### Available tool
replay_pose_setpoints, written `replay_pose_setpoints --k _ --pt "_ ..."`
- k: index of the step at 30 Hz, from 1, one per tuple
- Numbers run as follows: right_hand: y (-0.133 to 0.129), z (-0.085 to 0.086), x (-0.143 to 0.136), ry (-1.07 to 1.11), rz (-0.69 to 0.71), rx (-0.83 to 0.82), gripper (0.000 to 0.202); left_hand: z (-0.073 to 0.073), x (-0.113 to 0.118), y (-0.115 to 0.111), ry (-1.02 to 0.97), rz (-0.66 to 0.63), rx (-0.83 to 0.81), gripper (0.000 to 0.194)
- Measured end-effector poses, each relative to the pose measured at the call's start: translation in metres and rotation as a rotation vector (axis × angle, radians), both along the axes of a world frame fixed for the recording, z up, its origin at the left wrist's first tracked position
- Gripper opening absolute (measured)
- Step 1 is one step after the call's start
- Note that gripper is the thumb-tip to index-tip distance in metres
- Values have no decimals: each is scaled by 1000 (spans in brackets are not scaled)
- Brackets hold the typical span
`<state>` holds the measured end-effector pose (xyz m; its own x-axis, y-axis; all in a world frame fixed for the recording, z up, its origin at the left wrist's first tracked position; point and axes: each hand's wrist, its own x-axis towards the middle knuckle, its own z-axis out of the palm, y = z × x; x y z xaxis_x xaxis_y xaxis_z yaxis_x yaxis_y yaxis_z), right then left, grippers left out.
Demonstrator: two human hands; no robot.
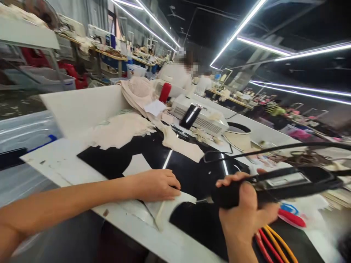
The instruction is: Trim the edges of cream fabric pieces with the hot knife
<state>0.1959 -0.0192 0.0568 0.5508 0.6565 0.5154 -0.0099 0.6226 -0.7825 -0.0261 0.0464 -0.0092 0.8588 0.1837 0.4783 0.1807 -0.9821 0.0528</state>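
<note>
My left hand [157, 185] lies palm down at the table's front edge, its fingers together on a pale fabric piece [185, 198] that sits on a black glossy board [153, 151]. In my right hand [242, 204] is a black handheld tool [285, 182] with a cable, the fingers and thumb wrapped round its dark end. The tip of the tool points left, close to the fabric's right end. Behind the hands, another pale piece [182, 144] lies on the board, and a pile of pale pieces [120, 128] is at the back left.
A phone [190, 116] leans on a white vented machine [208, 120]. A round container [238, 135] stands to its right. Red-and-yellow handles [274, 243] lie at the lower right, near a red object [292, 218]. People in white [175, 75] are beyond the table's back panel.
</note>
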Motion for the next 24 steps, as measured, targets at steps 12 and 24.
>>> replay_pose_setpoints --k 12,24 --pt "16 11 -24 25 33 67 40 9 -1 -4 -19 -41 -55 18" --pt "24 2 -29 -6 70 86 41 5 -2 -2 -42 -50 -71 20"
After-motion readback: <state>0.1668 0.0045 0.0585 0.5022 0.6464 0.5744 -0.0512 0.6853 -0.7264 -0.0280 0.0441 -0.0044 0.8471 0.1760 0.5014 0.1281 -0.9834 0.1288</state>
